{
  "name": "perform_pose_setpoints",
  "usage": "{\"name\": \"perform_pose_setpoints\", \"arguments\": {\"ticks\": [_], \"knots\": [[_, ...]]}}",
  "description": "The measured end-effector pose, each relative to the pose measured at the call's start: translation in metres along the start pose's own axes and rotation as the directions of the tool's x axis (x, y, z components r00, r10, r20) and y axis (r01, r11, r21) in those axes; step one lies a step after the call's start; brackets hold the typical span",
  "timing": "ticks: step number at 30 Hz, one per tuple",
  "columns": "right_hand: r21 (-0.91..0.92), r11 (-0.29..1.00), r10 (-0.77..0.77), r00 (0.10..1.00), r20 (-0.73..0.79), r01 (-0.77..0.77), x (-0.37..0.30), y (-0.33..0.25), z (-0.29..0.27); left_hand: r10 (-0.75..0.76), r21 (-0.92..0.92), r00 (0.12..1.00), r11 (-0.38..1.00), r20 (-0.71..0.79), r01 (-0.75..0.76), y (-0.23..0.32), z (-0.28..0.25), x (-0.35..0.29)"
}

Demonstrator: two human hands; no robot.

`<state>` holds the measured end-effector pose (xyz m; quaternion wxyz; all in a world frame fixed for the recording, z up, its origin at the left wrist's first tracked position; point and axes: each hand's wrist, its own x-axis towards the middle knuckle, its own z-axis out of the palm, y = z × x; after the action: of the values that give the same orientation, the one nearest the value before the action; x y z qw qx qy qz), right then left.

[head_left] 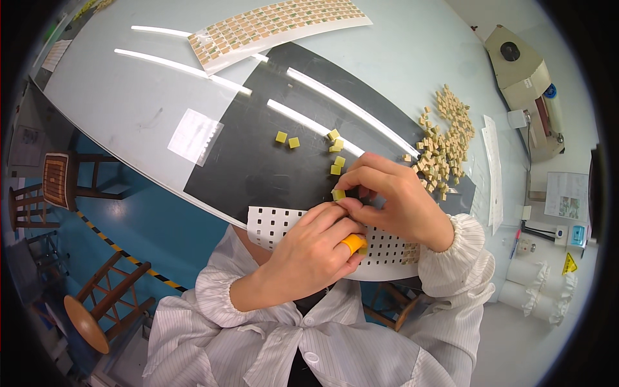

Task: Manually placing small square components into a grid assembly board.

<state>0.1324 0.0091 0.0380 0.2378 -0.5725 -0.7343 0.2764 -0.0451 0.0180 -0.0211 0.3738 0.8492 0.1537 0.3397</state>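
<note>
My right hand (391, 194) comes in from the right with thumb and fingertips pinched on a small yellow-green cube (338, 194). Close against it, my left hand (316, 245) lies over a white sheet with rows of square holes (269, 222), its fingers bent and pressed together. Around one left finger shows an orange band (352, 243); whatever lies under that hand is hidden. The sheet's right part, under my right wrist, bears several small tan pieces (410, 253). Beyond the fingers, several loose yellow-green cubes (338, 161) rest on a black mat (258, 168).
A heap of small tan blocks (445, 142) spreads at the right of the table (161, 97). At the far side lies a long sheet filled with pieces (277, 29). A paper (195, 137) is at the left, a beige machine (519, 64) at the right. Wooden stools (106, 300) stand on the blue floor.
</note>
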Motion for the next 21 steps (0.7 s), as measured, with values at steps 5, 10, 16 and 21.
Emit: {"name": "perform_pose_setpoints", "arguments": {"ticks": [5,10,16,21], "knots": [[-0.115,0.981,0.151,0.988,-0.043,-0.155,-0.001,-0.003,-0.009,-0.005,-0.024,1.0,1.0,-0.005,0.005,0.0,0.0,0.0],[-0.141,0.955,0.252,0.965,-0.071,-0.26,-0.005,0.0,-0.015,-0.013,-0.03,1.0,0.999,0.019,0.014,0.0,0.0,0.0],[-0.159,0.958,0.226,0.97,-0.095,-0.239,-0.011,0.002,-0.018,0.018,-0.004,1.0,1.0,0.022,-0.018,0.0,-0.002,0.001],[-0.334,0.94,-0.073,0.997,0.004,0.07,-0.009,-0.002,-0.02,-0.019,-0.027,1.0,0.999,0.011,0.019,0.001,0.0,0.0]]}}
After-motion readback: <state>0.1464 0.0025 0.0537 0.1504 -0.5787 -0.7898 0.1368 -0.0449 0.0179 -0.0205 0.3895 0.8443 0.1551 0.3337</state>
